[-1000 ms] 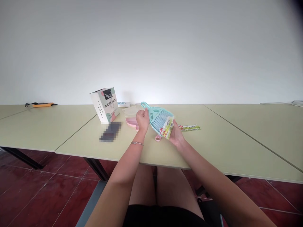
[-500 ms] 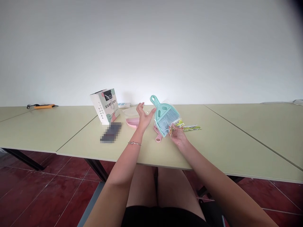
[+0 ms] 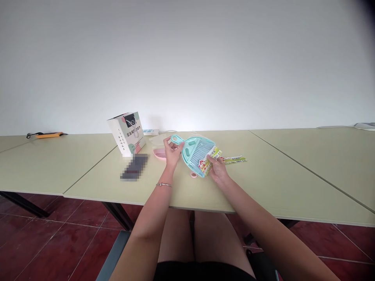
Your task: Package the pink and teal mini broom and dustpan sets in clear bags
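Note:
A mint-green dustpan and brush set is held tilted above the table, its handle toward the left and the bristles facing up. My left hand grips it at the handle end, thumb on top. My right hand pinches the opposite side, where a printed card label lies over the bristles. Clear wrapping seems to cover the set. Beneath it, a pink dustpan rests on the table at the left, and a pink handle end peeks out below, mostly hidden.
A white printed paper bag stands at the back left, with a pixelated dark item before it. Another printed label lies right of my hands. Clear plastic lies behind. An orange object with a black cord sits far left.
My left hand has closed on the handle end of the mint-green set. The set has turned, its handle swinging left and down, and the label now faces up more fully.

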Demonstrator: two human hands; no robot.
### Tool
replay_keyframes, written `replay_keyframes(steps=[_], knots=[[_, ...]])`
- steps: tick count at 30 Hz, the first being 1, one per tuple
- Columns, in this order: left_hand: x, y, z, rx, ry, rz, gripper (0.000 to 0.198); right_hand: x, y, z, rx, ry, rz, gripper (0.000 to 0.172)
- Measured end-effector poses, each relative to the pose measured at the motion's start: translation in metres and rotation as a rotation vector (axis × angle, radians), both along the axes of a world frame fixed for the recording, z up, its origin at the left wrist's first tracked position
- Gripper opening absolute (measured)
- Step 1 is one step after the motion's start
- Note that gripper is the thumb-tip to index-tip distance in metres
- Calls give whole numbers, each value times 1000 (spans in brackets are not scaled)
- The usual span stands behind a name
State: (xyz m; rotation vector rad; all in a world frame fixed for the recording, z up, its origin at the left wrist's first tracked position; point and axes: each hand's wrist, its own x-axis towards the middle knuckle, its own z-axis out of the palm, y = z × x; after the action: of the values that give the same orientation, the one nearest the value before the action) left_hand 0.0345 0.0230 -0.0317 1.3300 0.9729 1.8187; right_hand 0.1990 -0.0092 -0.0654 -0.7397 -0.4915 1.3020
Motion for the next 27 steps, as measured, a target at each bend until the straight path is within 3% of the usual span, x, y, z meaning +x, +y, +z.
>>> replay_keyframes(steps=[5, 8, 14, 17, 20, 22, 24, 26, 27], knots=[[10, -6, -2, 35, -45, 267, 38, -1, 1, -2, -54, -64, 36, 21], [2, -3, 4, 57, -33, 388, 34, 1, 3, -4, -74, -49, 52, 22], [-70, 34, 33, -118, -182, 790, 41, 20, 18, -9, -126, 15, -86, 21], [-92, 37, 37, -183, 28, 902, 52, 27, 22, -10, -124, 46, -158, 21], [-82, 20, 28, -112, 371, 979, 72, 29, 22, -12, -118, 59, -201, 23], [-65, 6, 20, -41, 522, 956, 68, 30, 22, -13, -120, 57, -206, 25], [-47, -4, 15, -3, 521, 864, 59, 30, 22, -14, -127, 49, -199, 25], [-33, -8, 14, 21, 455, 606, 48, 30, 22, -14, -135, 40, -184, 23], [-26, -8, 14, -4, 399, 412, 44, 30, 22, -13, -138, 33, -171, 22]])
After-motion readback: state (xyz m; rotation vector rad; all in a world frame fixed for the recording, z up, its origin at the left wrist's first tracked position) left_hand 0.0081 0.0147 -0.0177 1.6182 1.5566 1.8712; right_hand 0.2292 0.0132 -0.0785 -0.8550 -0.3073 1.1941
